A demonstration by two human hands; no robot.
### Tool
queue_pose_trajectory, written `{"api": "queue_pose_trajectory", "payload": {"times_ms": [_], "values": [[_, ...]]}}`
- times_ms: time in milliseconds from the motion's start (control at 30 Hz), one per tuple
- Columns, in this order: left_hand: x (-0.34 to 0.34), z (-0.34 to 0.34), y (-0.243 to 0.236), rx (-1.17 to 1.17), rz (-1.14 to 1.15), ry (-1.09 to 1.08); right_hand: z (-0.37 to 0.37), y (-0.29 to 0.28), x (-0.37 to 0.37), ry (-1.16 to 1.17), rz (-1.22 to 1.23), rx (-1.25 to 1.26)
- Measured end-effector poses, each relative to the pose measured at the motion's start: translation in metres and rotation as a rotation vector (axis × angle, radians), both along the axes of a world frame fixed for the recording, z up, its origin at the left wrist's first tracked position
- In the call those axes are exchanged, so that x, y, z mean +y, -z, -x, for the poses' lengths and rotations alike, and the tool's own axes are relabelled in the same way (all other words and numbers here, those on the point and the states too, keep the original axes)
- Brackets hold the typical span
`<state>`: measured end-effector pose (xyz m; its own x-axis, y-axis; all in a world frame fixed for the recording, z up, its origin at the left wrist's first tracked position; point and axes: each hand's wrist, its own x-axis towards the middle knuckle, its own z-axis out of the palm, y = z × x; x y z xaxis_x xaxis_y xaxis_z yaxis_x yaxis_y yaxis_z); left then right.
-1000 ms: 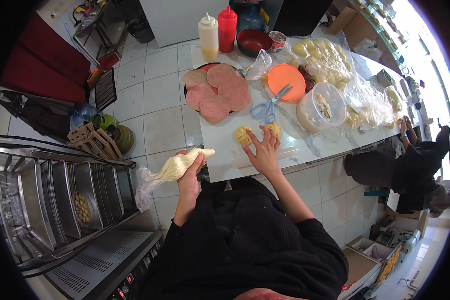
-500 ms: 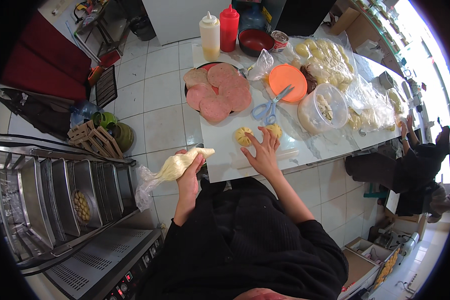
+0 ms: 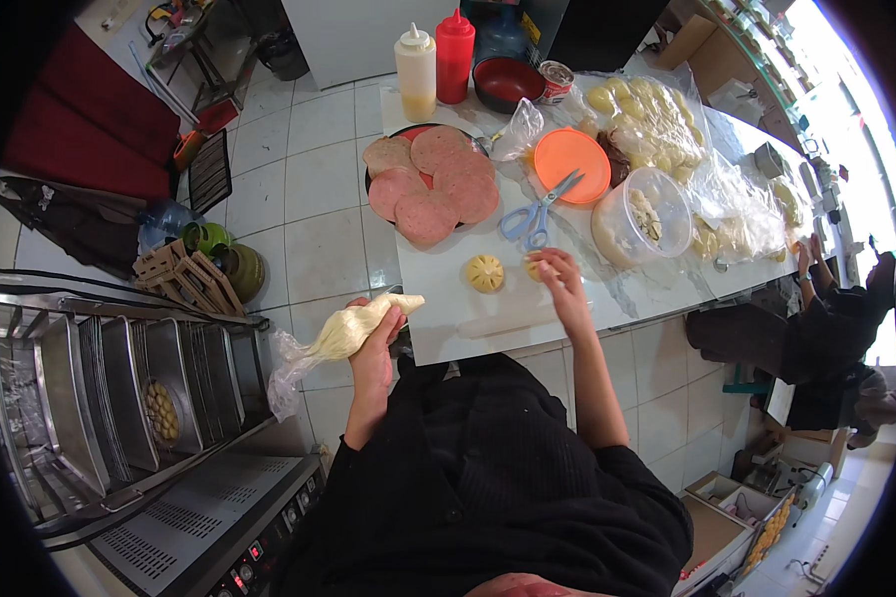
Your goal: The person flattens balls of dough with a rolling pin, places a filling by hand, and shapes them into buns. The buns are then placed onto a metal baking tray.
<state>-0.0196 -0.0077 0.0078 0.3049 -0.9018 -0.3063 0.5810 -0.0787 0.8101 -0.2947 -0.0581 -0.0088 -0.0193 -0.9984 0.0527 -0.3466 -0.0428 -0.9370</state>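
My left hand (image 3: pixel 373 343) is closed around the soft piping bag (image 3: pixel 353 330), held off the bench's near-left corner. I would squeeze it gently at the middle. My right hand (image 3: pixel 560 274) pinches a fragile pastry (image 3: pixel 538 267) near the bench (image 3: pixel 468 308) middle, beside another pastry piece (image 3: pixel 485 273).

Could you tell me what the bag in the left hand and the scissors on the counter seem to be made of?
The piping bag in the left hand looks like thin clear plastic film: it is see-through, crinkled at its loose tail, and shows pale cream inside. The scissors appear to have glossy blue plastic handles and bare grey metal blades, though the blades are small in view.
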Motion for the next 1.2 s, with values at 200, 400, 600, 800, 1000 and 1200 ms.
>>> {"api": "queue_pose_trajectory", "payload": {"times_ms": [200,400,600,800,1000,1200], "values": [[0.0,-0.004,0.005,0.001,-0.01,0.018,0.014,-0.014,0.014,0.243,0.058,0.63],[-0.003,0.001,0.001,0.001,0.009,0.029,0.011,0.001,0.019,0.183,0.177,0.814],[-0.003,0.004,0.0,0.0,0.001,0.023,0.004,0.003,0.026,0.172,0.178,0.912],[-0.002,0.005,0.0,0.006,0.001,0.025,0.001,0.0,0.03,0.09,0.135,0.819],[-0.002,0.003,0.004,0.006,0.012,0.005,0.011,-0.004,0.023,0.213,0.132,0.751],[-0.002,0.002,0.002,0.014,0.017,0.002,0.006,0.005,0.024,0.194,0.172,0.861]]}}
